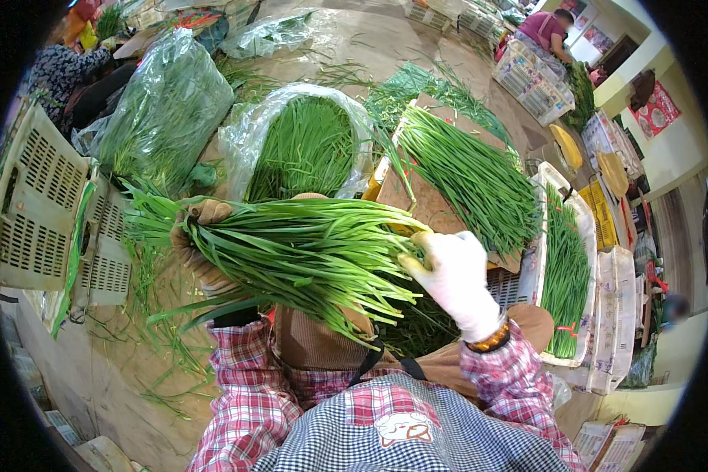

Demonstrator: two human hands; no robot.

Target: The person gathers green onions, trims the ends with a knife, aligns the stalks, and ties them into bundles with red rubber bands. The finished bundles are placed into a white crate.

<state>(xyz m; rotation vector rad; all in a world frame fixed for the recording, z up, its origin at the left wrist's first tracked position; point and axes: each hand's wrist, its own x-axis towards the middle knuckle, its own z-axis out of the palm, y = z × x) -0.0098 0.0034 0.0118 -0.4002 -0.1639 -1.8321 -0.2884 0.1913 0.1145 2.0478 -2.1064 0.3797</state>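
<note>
My left hand point(203, 242), in a brown work glove, is closed around the leafy end of a thick bunch of garlic chives point(295, 248). The bunch lies crosswise above my lap, with its pale stalk ends fanned to the right. At those ends is my right hand point(457, 271), in a white glove with yellowed thumb and forefinger. These two fingertips touch the stalks, but whether they pinch any is unclear. Beyond the right hand, more chives point(472, 177) lie in a neat pile on a brown board point(416, 197).
An opened plastic bag of chives point(307, 144) stands ahead, beside a fuller clear bag point(165, 106). Plastic crates point(41, 200) are at left. A white crate point(593, 277) with tied chives stands at right. Loose leaves litter the floor. Other people point(546, 35) work farther off.
</note>
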